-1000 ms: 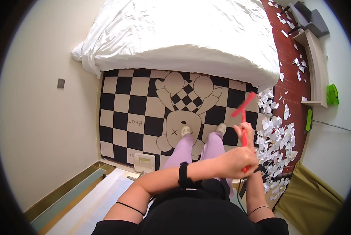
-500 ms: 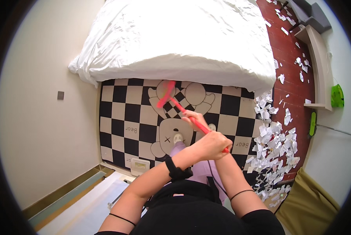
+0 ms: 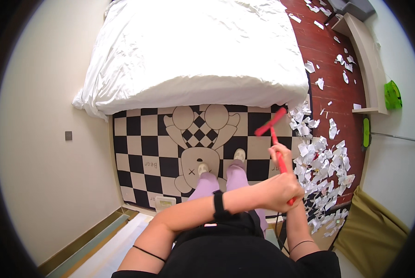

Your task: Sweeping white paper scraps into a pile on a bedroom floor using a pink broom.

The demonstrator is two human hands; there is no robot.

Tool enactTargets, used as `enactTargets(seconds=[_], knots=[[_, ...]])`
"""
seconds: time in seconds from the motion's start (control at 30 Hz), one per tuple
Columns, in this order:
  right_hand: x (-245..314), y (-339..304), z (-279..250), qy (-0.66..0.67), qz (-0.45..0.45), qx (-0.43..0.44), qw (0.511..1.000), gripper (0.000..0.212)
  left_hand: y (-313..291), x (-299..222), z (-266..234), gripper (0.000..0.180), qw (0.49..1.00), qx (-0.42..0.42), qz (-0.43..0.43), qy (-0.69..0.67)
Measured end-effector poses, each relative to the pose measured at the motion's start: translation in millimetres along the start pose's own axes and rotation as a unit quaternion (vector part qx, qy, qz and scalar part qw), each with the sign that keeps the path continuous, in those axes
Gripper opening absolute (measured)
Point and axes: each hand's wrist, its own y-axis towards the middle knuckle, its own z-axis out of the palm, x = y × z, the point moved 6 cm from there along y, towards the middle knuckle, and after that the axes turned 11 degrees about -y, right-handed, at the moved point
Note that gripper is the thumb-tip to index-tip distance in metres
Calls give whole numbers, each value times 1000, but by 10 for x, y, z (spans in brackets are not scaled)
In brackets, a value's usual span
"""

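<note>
I hold a red long-handled broom point(image 3: 270, 123) with a narrow, T-shaped head, in both hands. My left hand point(image 3: 281, 191), its arm crossing in front of my body, is closed round the handle near its upper end. Further down the handle my right hand point(image 3: 280, 154) is wrapped round it too. The broom head is over the black-and-cream checkered mat point(image 3: 258, 155), close to the bed's near right corner. Just right of it begins a large spread of torn white paper scraps point(image 3: 321, 162), on the mat's right edge and the red wooden floor point(image 3: 325, 60).
A bed with a white sheet point(image 3: 193, 51) stands ahead. My feet are on the mat, near a white scale point(image 3: 165, 203). To the right are a shelf point(image 3: 363, 60), a green bag point(image 3: 393, 95), a green-headed long-handled tool point(image 3: 366, 132) and an olive curtain point(image 3: 372, 229).
Both hands have swung the broom rightward, its head going from the mat's middle by the bed to beside the paper scraps. The view has shifted slightly right.
</note>
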Motion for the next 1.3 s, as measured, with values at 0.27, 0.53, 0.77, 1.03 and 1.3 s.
enactTargets(seconds=[0.27, 0.53, 0.77, 1.03, 1.3], knots=[[747, 67, 978, 251, -126, 117, 953, 10, 51, 209, 35, 19, 990, -20, -41, 136], [195, 20, 258, 123, -107, 114, 980, 10, 231, 154, 141, 24, 996, 3, 3, 95], [-868, -329, -873, -44, 92, 46, 994, 16, 759, 344, 520, 26, 997, 41, 5, -64], [-417, -212, -974, 45, 42, -20, 998, 10, 845, -124, 713, 14, 991, 111, 48, 53], [-412, 229, -255, 216, 98, -140, 961, 12, 1157, 245, 843, 10, 941, 281, 3, 189]])
